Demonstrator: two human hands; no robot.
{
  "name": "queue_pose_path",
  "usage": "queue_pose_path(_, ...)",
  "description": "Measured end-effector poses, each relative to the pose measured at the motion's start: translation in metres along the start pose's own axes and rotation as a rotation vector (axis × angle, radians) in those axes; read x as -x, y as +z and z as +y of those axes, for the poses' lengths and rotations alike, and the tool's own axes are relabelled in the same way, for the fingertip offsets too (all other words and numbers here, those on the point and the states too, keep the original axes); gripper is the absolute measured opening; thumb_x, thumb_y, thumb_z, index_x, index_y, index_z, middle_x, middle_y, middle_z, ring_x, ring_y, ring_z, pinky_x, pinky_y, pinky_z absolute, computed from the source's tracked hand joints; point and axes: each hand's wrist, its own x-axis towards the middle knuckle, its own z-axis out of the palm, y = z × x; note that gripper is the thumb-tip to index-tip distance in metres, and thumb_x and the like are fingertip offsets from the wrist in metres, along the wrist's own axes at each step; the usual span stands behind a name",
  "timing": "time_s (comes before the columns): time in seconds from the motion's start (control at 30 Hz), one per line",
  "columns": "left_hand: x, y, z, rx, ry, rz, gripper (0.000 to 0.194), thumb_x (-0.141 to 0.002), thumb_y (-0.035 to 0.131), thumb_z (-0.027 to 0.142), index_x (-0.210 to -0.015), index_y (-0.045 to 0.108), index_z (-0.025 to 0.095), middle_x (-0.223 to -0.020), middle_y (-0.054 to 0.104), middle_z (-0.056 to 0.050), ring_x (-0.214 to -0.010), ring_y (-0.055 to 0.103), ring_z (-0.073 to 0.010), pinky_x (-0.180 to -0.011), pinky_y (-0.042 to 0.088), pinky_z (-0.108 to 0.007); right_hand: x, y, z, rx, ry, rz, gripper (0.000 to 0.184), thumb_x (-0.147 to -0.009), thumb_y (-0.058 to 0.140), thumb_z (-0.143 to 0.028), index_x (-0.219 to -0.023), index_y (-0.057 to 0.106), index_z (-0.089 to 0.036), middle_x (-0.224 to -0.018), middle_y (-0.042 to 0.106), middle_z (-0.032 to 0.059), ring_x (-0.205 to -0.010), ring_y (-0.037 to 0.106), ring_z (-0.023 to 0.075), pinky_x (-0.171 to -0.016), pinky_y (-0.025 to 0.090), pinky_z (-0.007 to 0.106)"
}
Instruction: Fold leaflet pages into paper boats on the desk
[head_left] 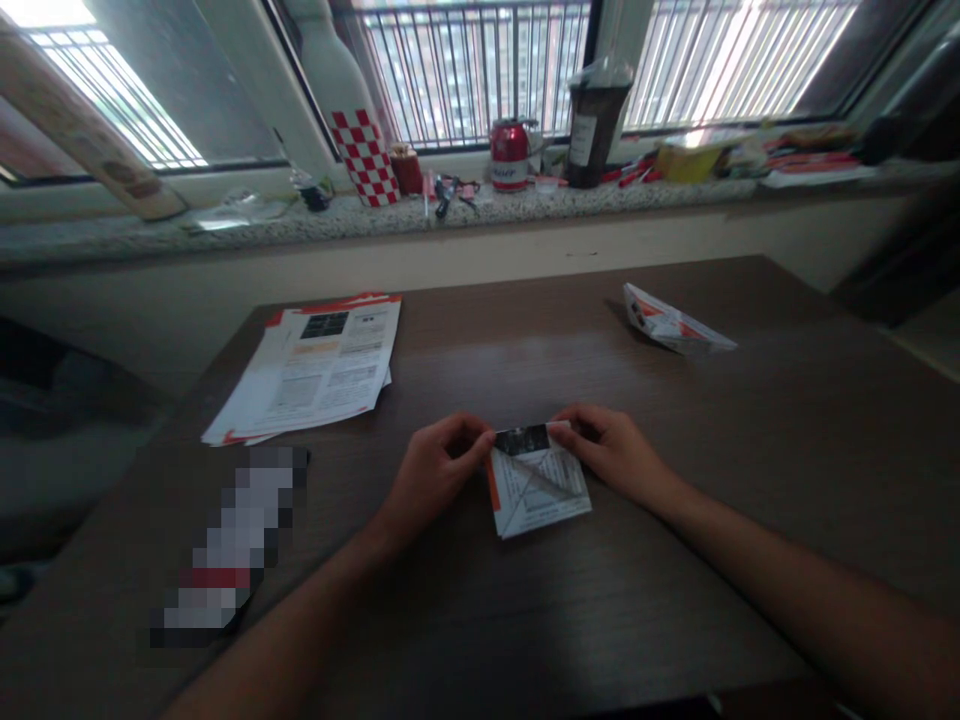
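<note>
A small square of folded printed paper lies on the dark table in front of me, with crease lines running across its face. It has a black printed band at the far edge and an orange strip on the left. My left hand pinches its far left corner between thumb and fingers. At the far right corner, my right hand does the same, thumb on top. The fingertips under the paper are partly hidden.
A stack of printed sheets lies at the back left, with a pixelated phone-shaped object nearer me. A folded paper piece stands at the back right. The windowsill holds a checkered bottle, a red can and a dark cup.
</note>
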Motion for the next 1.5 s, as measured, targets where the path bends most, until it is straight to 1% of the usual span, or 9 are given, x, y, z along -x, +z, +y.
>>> queue_pose_path(0.07, 0.0, 0.001, -0.002, -0.106, 0.102, 0.022, 0.009, -0.1, 0.065, 0.026, -0.101, 0.071, 0.019, -0.095, 0.075, -0.002, -0.085, 0.073, -0.0188, -0.078, 0.059, -0.031, -0.001, 0.001, 0.003, 0.031, -0.011, -0.007, 0.03, -0.1, 0.061, -0.046, -0.098, 0.076, -0.021, -0.075, 0.067, 0.0017, -0.064, 0.057, 0.0168, -0.057, 0.04, 0.028)
queue_pose_path(0.17, 0.001, 0.001, -0.004, -0.328, 0.338, 0.033, 0.019, -0.102, 0.061, 0.018, -0.118, 0.069, 0.022, -0.121, 0.071, -0.007, -0.11, 0.069, -0.0224, -0.096, 0.057, -0.039, -0.004, -0.002, 0.007, 0.141, -0.055, 0.01, 0.027, -0.102, 0.06, -0.042, -0.099, 0.076, -0.021, -0.073, 0.067, 0.0009, -0.064, 0.058, 0.0172, -0.059, 0.04, 0.029)
queue_pose_path(0.23, 0.002, 0.001, -0.004, -0.476, 0.458, -0.04, 0.027, -0.104, 0.058, 0.017, -0.129, 0.067, 0.023, -0.134, 0.067, -0.009, -0.121, 0.065, -0.0248, -0.102, 0.055, -0.043, -0.007, -0.005, 0.009, 0.242, -0.117, 0.033, 0.021, -0.102, 0.061, -0.037, -0.1, 0.075, -0.021, -0.077, 0.069, 0.002, -0.07, 0.062, 0.0187, -0.064, 0.043, 0.03)
queue_pose_path(0.3, 0.004, 0.002, -0.004, -0.591, 0.501, -0.14, 0.035, -0.105, 0.056, 0.019, -0.14, 0.061, 0.022, -0.141, 0.064, -0.01, -0.126, 0.062, -0.0266, -0.105, 0.055, -0.046, -0.01, -0.007, 0.011, 0.327, -0.198, 0.053, 0.015, -0.101, 0.063, -0.031, -0.098, 0.074, -0.021, -0.088, 0.073, 0.0049, -0.083, 0.065, 0.0214, -0.074, 0.045, 0.033)
queue_pose_path(0.47, 0.009, 0.008, -0.002, -0.747, 0.473, -0.272, 0.045, -0.108, 0.052, 0.029, -0.151, 0.052, 0.019, -0.152, 0.058, -0.01, -0.133, 0.059, -0.0283, -0.111, 0.051, -0.047, -0.016, -0.009, 0.018, 0.428, -0.272, 0.063, 0.009, -0.1, 0.068, -0.027, -0.095, 0.074, -0.021, -0.095, 0.072, 0.0064, -0.094, 0.063, 0.0243, -0.084, 0.045, 0.036)
queue_pose_path(0.73, 0.014, 0.013, 0.001, -0.804, 0.439, -0.322, 0.05, -0.111, 0.041, 0.037, -0.158, 0.044, 0.018, -0.162, 0.048, -0.009, -0.148, 0.047, -0.025, -0.122, 0.039, -0.046, -0.016, -0.007, 0.023, 0.435, -0.256, 0.064, 0.005, -0.098, 0.07, -0.026, -0.099, 0.075, -0.023, -0.098, 0.071, 0.0063, -0.097, 0.063, 0.0252, -0.086, 0.046, 0.037)
queue_pose_path(1.03, 0.015, 0.016, 0.002, -0.813, 0.434, -0.332, 0.05, -0.112, 0.039, 0.037, -0.158, 0.044, 0.018, -0.161, 0.049, -0.01, -0.148, 0.045, -0.026, -0.119, 0.042, -0.043, -0.017, -0.006, 0.025, 0.411, -0.266, 0.075, 0.005, -0.096, 0.072, -0.022, -0.101, 0.07, -0.022, -0.1, 0.07, 0.0053, -0.099, 0.062, 0.0241, -0.088, 0.046, 0.036)
queue_pose_path(1.2, 0.017, 0.015, 0.007, -0.832, 0.437, -0.34, 0.048, -0.113, 0.037, 0.039, -0.158, 0.045, 0.027, -0.161, 0.048, -0.01, -0.147, 0.046, -0.0299, -0.117, 0.044, -0.048, -0.017, -0.006, 0.023, 0.406, -0.236, 0.071, 0.005, -0.096, 0.072, -0.022, -0.1, 0.071, -0.021, -0.1, 0.067, 0.0064, -0.099, 0.063, 0.0241, -0.088, 0.047, 0.036)
queue_pose_path(1.5, 0.02, 0.019, 0.003, -0.856, 0.444, -0.299, 0.051, -0.11, 0.045, 0.042, -0.158, 0.044, 0.027, -0.162, 0.046, -0.012, -0.147, 0.044, -0.0332, -0.119, 0.039, -0.052, -0.02, -0.007, 0.024, 0.384, -0.225, 0.059, 0.005, -0.095, 0.072, -0.024, -0.099, 0.069, -0.021, -0.097, 0.067, 0.0051, -0.089, 0.061, 0.021, -0.08, 0.046, 0.033)
